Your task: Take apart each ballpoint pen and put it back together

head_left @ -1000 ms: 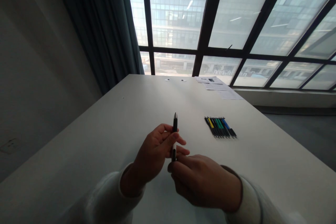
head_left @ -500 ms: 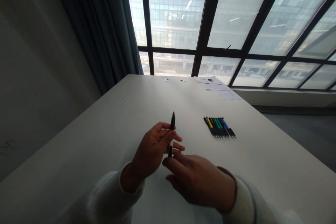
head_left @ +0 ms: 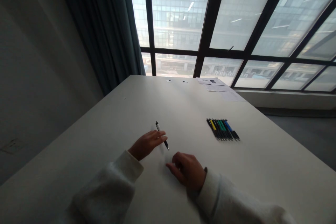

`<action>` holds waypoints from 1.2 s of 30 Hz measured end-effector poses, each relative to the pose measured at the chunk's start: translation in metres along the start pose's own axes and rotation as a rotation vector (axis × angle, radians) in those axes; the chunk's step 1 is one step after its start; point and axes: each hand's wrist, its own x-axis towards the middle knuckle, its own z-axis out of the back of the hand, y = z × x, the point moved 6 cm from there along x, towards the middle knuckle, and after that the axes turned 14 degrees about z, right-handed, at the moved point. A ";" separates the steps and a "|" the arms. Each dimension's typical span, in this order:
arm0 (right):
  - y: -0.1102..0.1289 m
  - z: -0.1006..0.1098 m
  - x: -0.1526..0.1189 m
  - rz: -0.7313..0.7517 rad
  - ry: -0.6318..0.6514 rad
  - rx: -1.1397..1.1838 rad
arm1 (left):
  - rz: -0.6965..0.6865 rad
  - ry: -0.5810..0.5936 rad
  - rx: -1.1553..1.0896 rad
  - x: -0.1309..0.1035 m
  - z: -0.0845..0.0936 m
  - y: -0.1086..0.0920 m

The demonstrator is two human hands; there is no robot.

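Note:
A pen (head_left: 166, 144) with a dark grip and a light upper barrel slants under the fingers of my left hand (head_left: 147, 142), its metal tip pointing toward me and to the right. Those fingers lie across the middle of the barrel and hide part of it. Close by on the right, my right hand (head_left: 189, 168) rests low over the table with its fingers curled in and the thumb sticking out to the left; nothing shows in it. Farther right, several pens (head_left: 223, 130) lie side by side in a row, mostly black with yellow, green and blue ones among them.
The white table (head_left: 105, 140) stretches away to the windows. Printed papers (head_left: 217, 86) lie at its far right edge, and two small white pieces with dark spots, one of them a white piece (head_left: 185, 81), sit at the far end. A dark curtain (head_left: 112, 24) hangs at the left.
The pen has swung from upright, tip up, to slanting low with its tip toward me. My left hand has lowered with it, and my right hand has come away from its end.

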 end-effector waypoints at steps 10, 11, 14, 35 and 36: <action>-0.027 -0.034 0.050 -0.056 -0.072 0.076 | 0.014 0.115 -0.136 -0.012 -0.011 0.051; -0.027 -0.039 0.056 -0.039 -0.065 0.086 | 0.017 0.118 -0.145 -0.012 -0.009 0.056; -0.024 -0.054 0.072 0.006 -0.044 0.109 | 0.027 0.130 -0.169 -0.012 -0.005 0.070; -0.027 -0.087 0.106 0.037 -0.027 0.088 | 0.091 0.127 -0.171 -0.011 -0.003 0.105; -0.027 -0.087 0.105 0.035 -0.028 0.086 | 0.091 0.126 -0.167 -0.011 -0.003 0.105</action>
